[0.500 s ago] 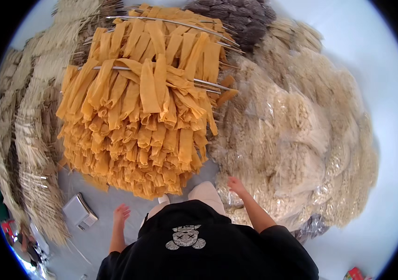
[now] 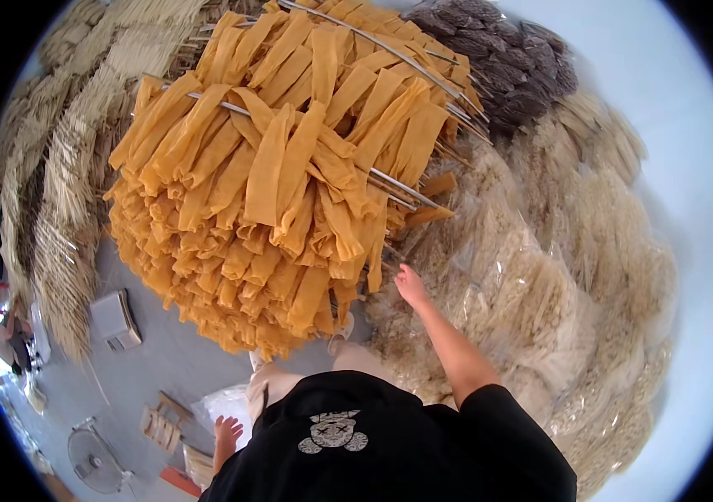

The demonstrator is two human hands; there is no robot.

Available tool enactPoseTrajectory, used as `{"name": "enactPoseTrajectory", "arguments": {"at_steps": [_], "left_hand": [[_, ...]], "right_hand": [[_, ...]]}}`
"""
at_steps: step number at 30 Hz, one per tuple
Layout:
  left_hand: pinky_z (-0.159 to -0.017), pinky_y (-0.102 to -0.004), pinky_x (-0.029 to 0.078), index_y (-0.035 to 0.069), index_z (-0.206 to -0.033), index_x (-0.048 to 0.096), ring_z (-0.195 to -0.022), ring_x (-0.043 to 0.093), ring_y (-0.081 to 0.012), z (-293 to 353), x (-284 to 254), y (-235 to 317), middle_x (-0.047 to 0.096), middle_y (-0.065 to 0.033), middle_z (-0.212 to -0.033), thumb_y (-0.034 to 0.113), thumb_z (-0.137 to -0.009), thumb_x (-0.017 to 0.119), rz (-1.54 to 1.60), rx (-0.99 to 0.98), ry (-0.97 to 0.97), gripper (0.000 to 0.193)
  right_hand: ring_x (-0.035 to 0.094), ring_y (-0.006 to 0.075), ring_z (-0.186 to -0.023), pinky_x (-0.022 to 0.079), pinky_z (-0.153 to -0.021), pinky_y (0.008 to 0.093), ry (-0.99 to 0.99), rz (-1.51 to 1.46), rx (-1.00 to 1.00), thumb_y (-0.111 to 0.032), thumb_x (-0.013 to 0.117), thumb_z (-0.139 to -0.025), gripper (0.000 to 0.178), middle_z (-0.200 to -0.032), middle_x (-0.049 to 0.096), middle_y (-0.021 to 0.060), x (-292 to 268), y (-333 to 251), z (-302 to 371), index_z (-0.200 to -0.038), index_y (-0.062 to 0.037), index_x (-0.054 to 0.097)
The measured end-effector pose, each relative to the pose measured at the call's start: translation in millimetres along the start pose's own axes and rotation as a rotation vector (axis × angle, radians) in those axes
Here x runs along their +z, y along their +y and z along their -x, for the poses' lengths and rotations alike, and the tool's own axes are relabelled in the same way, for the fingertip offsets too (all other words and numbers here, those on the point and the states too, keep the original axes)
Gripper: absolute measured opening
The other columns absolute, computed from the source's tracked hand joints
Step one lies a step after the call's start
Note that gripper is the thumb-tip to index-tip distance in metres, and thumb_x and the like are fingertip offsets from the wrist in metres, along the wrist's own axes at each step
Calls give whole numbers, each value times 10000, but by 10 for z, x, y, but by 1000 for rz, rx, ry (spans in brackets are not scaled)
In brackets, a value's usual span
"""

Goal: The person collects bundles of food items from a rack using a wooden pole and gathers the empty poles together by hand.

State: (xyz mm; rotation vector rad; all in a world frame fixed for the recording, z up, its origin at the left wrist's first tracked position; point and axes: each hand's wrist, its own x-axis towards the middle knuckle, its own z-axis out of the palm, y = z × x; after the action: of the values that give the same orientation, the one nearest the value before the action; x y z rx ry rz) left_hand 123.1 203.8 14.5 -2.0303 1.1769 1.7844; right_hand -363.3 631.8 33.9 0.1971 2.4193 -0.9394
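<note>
Many long orange-yellow sheets (image 2: 281, 192) hang folded over thin metal rods (image 2: 390, 180) in a big rack in front of me. My right hand (image 2: 411, 284) is raised beside the lower right edge of the hanging sheets, fingers apart, holding nothing, close to the rod ends. My left hand (image 2: 227, 435) hangs low by my side with its fingers spread and nothing in it. My black shirt (image 2: 373, 452) fills the bottom of the view.
Clear bags of pale dried strips (image 2: 557, 284) are piled at the right, dark ones (image 2: 507, 67) at the top. Pale straw-like bundles (image 2: 63, 209) hang at the left. On the grey floor stand a white box (image 2: 114, 322), a fan (image 2: 93, 460) and a small wooden stool (image 2: 160, 422).
My right hand has risen from near my hip toward the rack's lower right edge. The view has shifted closer to the hanging sheets.
</note>
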Motion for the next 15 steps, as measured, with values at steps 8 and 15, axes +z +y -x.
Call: {"name": "enactPoseTrajectory", "arguments": {"at_steps": [8,15], "left_hand": [[-1075,-401,200,-29,-1378,144,-1303,212,-374,690,1982,1446,189,-225,-1424,98,-672,691,-846,1111,102,902],[-1076,-474,157,75,-1407,130,-1345,79,-372,1358,3564,3343,97,-207,-1448,262,-622,769,-1079,1436,231,1029]], "right_hand": [[541,284,-1066,424,-902,350,12,49,-4,-153,556,-821,589,-1219,507,190,-75,-39,-696,-1337,-25,304],[286,334,-1278,296,-1037,374,-74,87,-38,-125,560,-821,690,-1416,225,202,-148,-337,-841,-1381,-1,176]]}}
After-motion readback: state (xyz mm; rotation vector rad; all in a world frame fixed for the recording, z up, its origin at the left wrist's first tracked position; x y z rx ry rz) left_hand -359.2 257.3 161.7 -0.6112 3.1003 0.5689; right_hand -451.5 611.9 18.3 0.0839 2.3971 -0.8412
